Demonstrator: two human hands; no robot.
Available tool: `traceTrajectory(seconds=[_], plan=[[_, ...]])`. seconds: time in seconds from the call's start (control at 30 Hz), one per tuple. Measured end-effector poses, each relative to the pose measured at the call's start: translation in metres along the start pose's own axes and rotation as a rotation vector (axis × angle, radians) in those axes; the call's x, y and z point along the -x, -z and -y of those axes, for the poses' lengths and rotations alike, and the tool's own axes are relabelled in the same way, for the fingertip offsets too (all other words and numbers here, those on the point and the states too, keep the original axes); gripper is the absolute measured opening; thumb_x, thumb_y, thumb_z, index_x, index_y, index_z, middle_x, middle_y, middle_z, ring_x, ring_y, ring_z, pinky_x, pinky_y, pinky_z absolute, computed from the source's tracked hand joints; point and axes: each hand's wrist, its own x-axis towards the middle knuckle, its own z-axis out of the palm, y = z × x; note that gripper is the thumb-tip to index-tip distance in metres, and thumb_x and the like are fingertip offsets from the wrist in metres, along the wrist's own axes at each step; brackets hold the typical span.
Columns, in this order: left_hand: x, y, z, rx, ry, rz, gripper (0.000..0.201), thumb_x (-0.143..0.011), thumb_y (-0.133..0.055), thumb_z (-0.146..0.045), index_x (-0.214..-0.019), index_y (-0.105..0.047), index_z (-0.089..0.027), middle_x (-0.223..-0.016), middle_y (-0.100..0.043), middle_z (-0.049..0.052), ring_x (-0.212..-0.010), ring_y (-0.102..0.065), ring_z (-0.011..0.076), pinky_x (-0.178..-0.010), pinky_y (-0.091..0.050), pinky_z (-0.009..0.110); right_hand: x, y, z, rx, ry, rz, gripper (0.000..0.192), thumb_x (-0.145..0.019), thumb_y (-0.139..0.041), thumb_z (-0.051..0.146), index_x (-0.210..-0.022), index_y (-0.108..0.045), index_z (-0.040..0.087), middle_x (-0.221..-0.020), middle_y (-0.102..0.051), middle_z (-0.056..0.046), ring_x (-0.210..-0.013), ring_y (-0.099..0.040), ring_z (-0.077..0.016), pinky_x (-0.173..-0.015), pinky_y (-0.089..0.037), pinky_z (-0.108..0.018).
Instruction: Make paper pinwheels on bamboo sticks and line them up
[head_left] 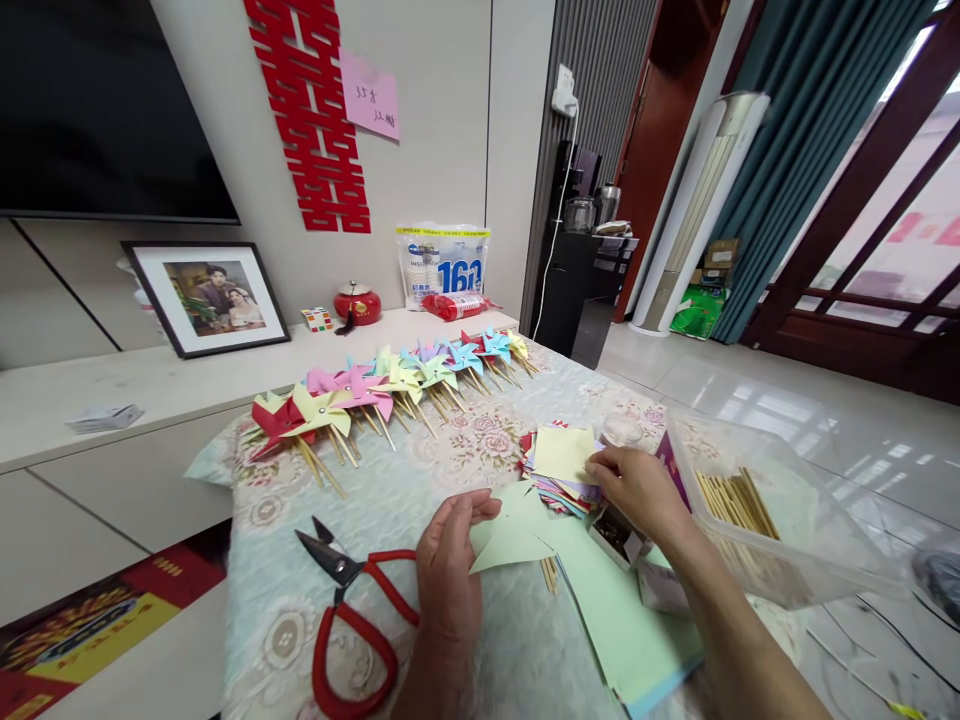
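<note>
The left hand pinches one pale yellow paper piece between thumb and fingers, so its grip is closed on that paper. The paper sits near the middle of the counter, just above the near edge.

The right hand rests on top of one stack of colored paper squares. Its fingers lie on the top yellow sheet, but I cannot tell if the grip is closed or loose. The stack is a little toward the right side of the counter.

One pair of red scissors lies near the near left corner, just beside the left hand. Two big green sheets lie under the right arm by the near edge. A few sticks peek out beside them. One small box sits under the right wrist.

One clear plastic tub holds a bunch of wooden sticks at the right edge.

A row of about ten paper pinwheels lies along the far edge, from the far left corner to the far right corner. They are red, yellow, pink, green and blue.
</note>
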Motion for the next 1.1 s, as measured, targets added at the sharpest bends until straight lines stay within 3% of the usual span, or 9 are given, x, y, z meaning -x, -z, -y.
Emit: traceTrajectory(seconds=[0.17,0.27,0.37,0.47,0.53,0.7,0.83,1.0,1.1], plan=[[0.0,0.0,-0.002,0.021,0.006,-0.038,0.034,-0.072,-0.068,-0.048,-0.081,-0.073,-0.016,-0.078,-0.075,0.008,-0.077,-0.067,0.021,-0.064,-0.049,0.027,0.006,0.003,0.006,0.118,-0.022,-0.019,0.026,-0.091,-0.051,0.023,-0.084,-0.076,0.018,-0.086,-0.076,-0.013,-0.079,-0.068,-0.0253,-0.062,-0.035,-0.029],[0.002,0.002,-0.002,0.074,-0.021,-0.025,0.032,-0.073,-0.068,-0.046,-0.08,-0.073,-0.016,-0.077,-0.075,0.008,-0.075,-0.067,0.0199,-0.064,-0.05,0.026,0.013,0.009,0.014,0.147,0.007,-0.107,0.029,-0.093,-0.048,0.025,-0.094,-0.076,0.016,-0.095,-0.073,-0.015,-0.082,-0.067,-0.0267,-0.065,-0.037,-0.031],[0.006,0.003,-0.004,0.122,-0.05,0.042,0.03,-0.075,-0.068,-0.045,-0.078,-0.073,-0.016,-0.075,-0.074,0.008,-0.073,-0.066,0.0196,-0.064,-0.051,0.027,0.019,0.013,0.026,-0.147,0.139,-0.074,0.032,-0.096,-0.047,0.034,-0.094,-0.075,0.018,-0.092,-0.072,-0.01,-0.082,-0.065,-0.0239,-0.07,-0.041,-0.032],[0.013,0.0,-0.009,0.151,-0.07,0.124,0.029,-0.076,-0.067,-0.043,-0.075,-0.073,-0.015,-0.074,-0.074,0.008,-0.073,-0.066,0.0203,-0.066,-0.052,0.028,0.023,0.008,0.039,-0.535,0.189,0.195,0.044,-0.097,-0.043,0.049,-0.089,-0.073,0.017,-0.08,-0.067,-0.005,-0.074,-0.061,-0.0203,-0.067,-0.044,-0.031],[0.018,-0.003,-0.012,0.164,-0.079,0.154,0.027,-0.077,-0.066,-0.04,-0.074,-0.073,-0.015,-0.074,-0.074,0.008,-0.071,-0.065,0.0197,-0.066,-0.052,0.028,0.023,0.0,0.045,-0.721,0.141,0.311,0.044,-0.093,-0.049,0.054,-0.1,-0.072,0.016,-0.074,-0.061,-0.002,-0.07,-0.057,-0.0183,-0.064,-0.044,-0.03],[0.021,-0.005,-0.012,0.15,-0.141,0.232,0.024,-0.08,-0.063,-0.035,-0.073,-0.074,-0.015,-0.072,-0.073,0.008,-0.072,-0.064,0.0196,-0.07,-0.05,0.029,0.021,-0.022,0.048,-0.844,0.05,0.251,0.065,-0.073,-0.075,0.035,-0.133,-0.059,0.015,-0.061,-0.038,0.009,-0.055,-0.039,-0.0117,-0.052,-0.029,-0.024],[0.013,-0.003,-0.009,0.178,-0.18,0.22,0.023,-0.08,-0.063,-0.035,-0.076,-0.075,-0.015,-0.077,-0.073,0.009,-0.082,-0.066,0.0219,-0.081,-0.052,0.034,0.019,-0.027,0.047,-0.931,0.021,0.191,0.066,-0.072,-0.074,0.028,-0.135,-0.059,0.017,-0.062,-0.047,0.007,-0.056,-0.045,-0.0121,-0.052,-0.032,-0.024],[0.003,-0.001,-0.007,0.276,-0.077,0.004,0.034,-0.075,-0.072,-0.038,-0.102,-0.071,-0.016,-0.113,-0.07,0.012,-0.1,-0.065,0.0241,-0.081,-0.055,0.036,0.019,-0.026,0.048,-1.13,-0.037,0.27,0.067,-0.071,-0.076,0.029,-0.135,-0.058,0.018,-0.081,-0.069,0.0,-0.068,-0.062,-0.0164,-0.063,-0.047,-0.029],[0.004,-0.002,-0.005,0.223,0.039,0.061,0.044,-0.074,-0.074,-0.042,-0.11,-0.067,-0.016,-0.11,-0.072,0.012,-0.097,-0.068,0.0254,-0.074,-0.055,0.034,0.02,-0.026,0.048,-1.16,-0.045,0.301,0.067,-0.071,-0.077,0.03,-0.134,-0.059,0.018,-0.08,-0.069,0.0,-0.066,-0.063,-0.0169,-0.062,-0.048,-0.03]])
